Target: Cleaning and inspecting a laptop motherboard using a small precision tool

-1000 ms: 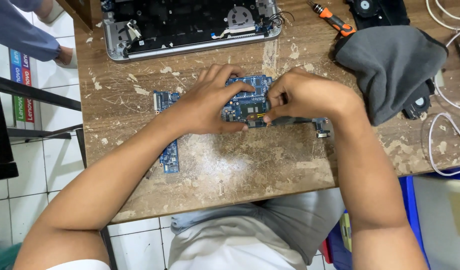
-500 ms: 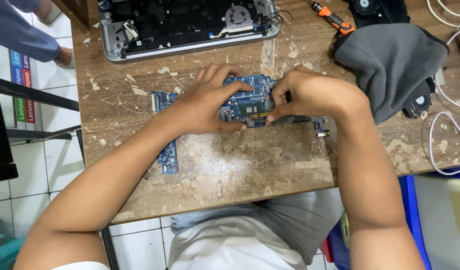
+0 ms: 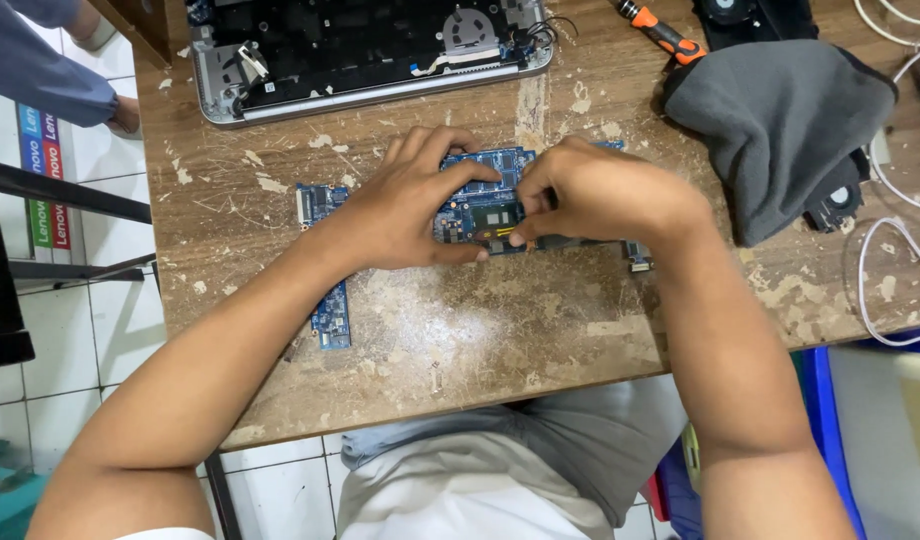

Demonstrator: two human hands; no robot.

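- Head view: left hand [image 3: 405,205] lies flat, fingers spread, on the blue circuit board [image 3: 480,205].
- Right hand [image 3: 600,190] fingers pinch closed at the board's dark chip [image 3: 490,214].
- Grey cloth [image 3: 780,125] lies far right on the tabletop [image 3: 500,320].

The bench [image 3: 500,330] is worn wood, its brown finish scuffed and flaked into pale rough patches. On it lies a blue circuit board [image 3: 480,205] with a glossy dark chip, and at the far edge an opened laptop shell [image 3: 370,50] of smooth silvery metal or plastic. Near the far right corner lies a matt grey cloth [image 3: 780,120], soft and fleecy, beside an orange plastic-handled screwdriver [image 3: 665,32].
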